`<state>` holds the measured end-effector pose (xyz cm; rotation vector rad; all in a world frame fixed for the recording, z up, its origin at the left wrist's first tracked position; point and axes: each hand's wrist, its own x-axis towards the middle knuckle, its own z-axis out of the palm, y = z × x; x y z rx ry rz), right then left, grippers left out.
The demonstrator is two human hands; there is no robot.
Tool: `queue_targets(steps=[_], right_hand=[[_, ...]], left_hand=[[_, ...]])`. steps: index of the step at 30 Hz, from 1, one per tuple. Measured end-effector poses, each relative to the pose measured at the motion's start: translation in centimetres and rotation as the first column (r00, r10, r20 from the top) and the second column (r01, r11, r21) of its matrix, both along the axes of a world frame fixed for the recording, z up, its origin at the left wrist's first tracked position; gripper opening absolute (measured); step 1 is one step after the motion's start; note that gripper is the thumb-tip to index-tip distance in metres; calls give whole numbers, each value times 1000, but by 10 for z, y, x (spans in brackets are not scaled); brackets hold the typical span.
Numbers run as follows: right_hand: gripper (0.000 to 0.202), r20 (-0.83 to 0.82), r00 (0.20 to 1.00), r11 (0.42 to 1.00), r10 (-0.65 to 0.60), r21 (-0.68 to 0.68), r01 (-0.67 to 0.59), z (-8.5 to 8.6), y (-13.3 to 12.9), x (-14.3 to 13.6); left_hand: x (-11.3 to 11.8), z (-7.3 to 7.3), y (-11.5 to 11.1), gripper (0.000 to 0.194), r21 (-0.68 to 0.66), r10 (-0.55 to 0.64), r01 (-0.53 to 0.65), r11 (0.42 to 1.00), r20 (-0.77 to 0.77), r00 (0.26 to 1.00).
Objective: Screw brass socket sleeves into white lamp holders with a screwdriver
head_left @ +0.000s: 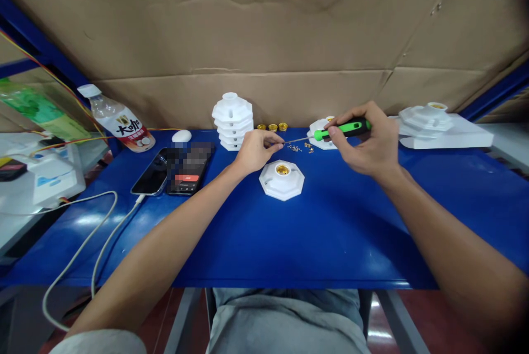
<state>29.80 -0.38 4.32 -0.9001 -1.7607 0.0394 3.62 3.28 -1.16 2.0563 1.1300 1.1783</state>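
My right hand (367, 144) is wrapped round a green and black screwdriver (345, 129), its thin shaft pointing left. At the shaft's tip, my left hand (260, 150) pinches with thumb and forefinger; whatever is between them is too small to make out. Just below the fingertips, a white octagonal lamp holder (283, 188) with a brass-coloured threaded socket lies on the blue table (289, 243). Small loose screws (294, 148) and little brass-coloured pieces (309, 148) are scattered behind it. Partly behind the screwdriver sits another white lamp holder (320, 127).
Several white lamp holders are stacked (232, 122) at the back, with brass-coloured threaded shells (273, 128) beside them. To the right, more holders (425, 119) rest on a white box (471, 130). Two phones (155, 172), a cable (118, 227) and a bottle (124, 122) occupy the left.
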Motion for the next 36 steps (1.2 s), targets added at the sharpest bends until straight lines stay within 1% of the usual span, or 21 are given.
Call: queue_targets(steps=[4,9,11,14,18,21,24,30,36], right_hand=[[21,-76,997,999,19,48,-16,4,0,-2],[21,-174,984,999,41,27,-37,10,-1,-3],[22,-208,978,999,36,28,-31,12,-2,-3],[20,-242,969,998,56,16,-54,13,-3,-2],[20,-233,971,998,51,-9,-54,12,-3,-2],[23,-221,975,1000,23,4,-23,11,-2,-2],[25,-224,974,1000,23,-12,-27,11,-1,-2],[20,-186,980,998,64,-16,-69,13,-5,-2],[24,-162,986,999,28,-16,-31,14,-6,-3]], left_hand=[[-3,-2,-1,15,-83,-29,42,996,155,988],[-5,-5,-1,22,-140,-84,136,981,328,941],[-4,-6,0,25,-167,-74,148,975,381,921],[-2,-9,2,28,-209,-48,151,966,431,901],[-1,-8,1,26,-223,-29,140,965,441,897],[-1,-7,-1,24,-200,-29,134,971,455,890],[-2,-6,-2,25,-179,-40,138,974,466,884],[-4,-8,1,25,-192,-36,132,972,437,899],[-4,-8,1,28,-198,-52,143,970,403,914]])
